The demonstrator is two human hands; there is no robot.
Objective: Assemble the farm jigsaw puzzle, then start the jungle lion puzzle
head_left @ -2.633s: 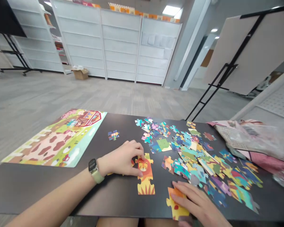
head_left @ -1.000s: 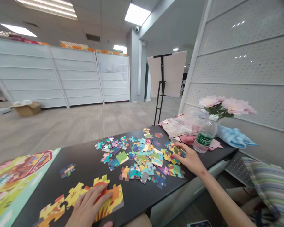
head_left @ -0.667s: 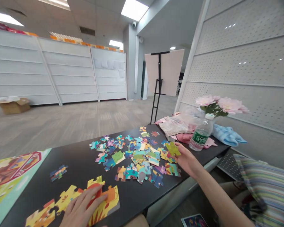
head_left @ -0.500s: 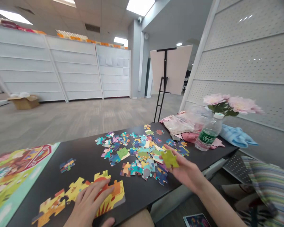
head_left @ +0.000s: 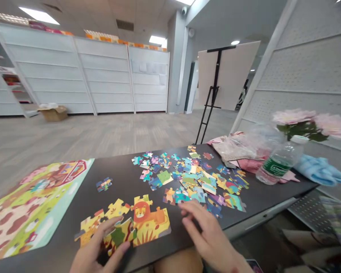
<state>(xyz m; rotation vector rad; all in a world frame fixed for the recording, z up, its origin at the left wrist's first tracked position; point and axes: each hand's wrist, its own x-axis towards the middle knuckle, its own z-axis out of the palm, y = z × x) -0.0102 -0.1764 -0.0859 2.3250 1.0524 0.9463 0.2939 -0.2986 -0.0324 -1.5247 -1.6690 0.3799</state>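
My left hand (head_left: 98, 246) grips a puzzle piece (head_left: 118, 235) with a dark green bush on yellow, between thumb and fingers. This piece is at the left side of a joined lion section (head_left: 150, 218); whether it is locked in cannot be told. Above and left of it are a yellow piece (head_left: 118, 207) and a yellow-orange section (head_left: 91, 225), partly behind my fingers. My right hand (head_left: 208, 235) hovers by the table's front edge, fingers bent and apart, nothing seen in them. Just beyond it spreads a heap of loose puzzle pieces (head_left: 190, 178).
A colourful picture sheet (head_left: 42, 204) lies at the table's left. One small joined bit (head_left: 104, 184) sits apart from the heap. At the right are a water bottle (head_left: 281, 163), pink cloth with clear plastic (head_left: 238, 149), a blue cloth (head_left: 321, 168) and pink flowers (head_left: 298, 117).
My right hand no longer holds the yellow-green piece and has drawn closer to the lion section. My left hand has moved off the lion onto the green-bush piece. The view has swung left.
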